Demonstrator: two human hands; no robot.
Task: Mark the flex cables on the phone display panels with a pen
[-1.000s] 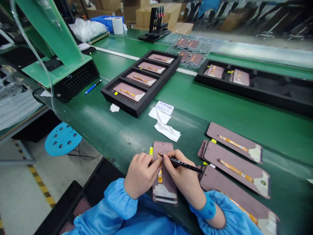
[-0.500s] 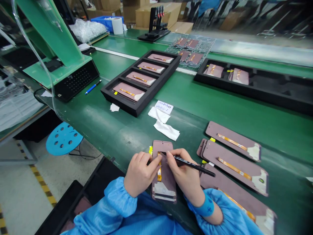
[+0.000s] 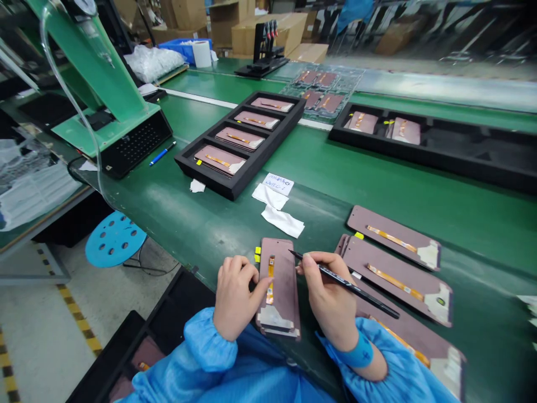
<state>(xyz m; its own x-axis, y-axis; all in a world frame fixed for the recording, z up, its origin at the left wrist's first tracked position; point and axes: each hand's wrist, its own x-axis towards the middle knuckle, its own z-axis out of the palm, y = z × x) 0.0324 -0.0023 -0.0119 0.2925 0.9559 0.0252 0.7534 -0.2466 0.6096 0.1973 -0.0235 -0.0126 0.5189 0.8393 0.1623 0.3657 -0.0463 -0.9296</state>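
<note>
Both hands busy: left [image 3: 235, 294] pinches panel [image 3: 280, 285], right [image 3: 329, 296] grips pen [image 3: 352, 286], palms hidden.

Green bench [image 3: 335, 168]: black trays [image 3: 239, 143], loose panels [image 3: 394, 238], paper slips [image 3: 277, 210], blue pen [image 3: 162, 153]

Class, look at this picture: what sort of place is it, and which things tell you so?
Probably an electronics assembly line: a long green bench, black trays of identical display panels, and stacked cardboard boxes behind.

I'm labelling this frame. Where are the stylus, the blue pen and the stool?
stylus [image 3: 352, 287], head view, mid-shaft.
blue pen [image 3: 161, 154], head view, barrel.
stool [image 3: 114, 239], head view, seat top.
</note>
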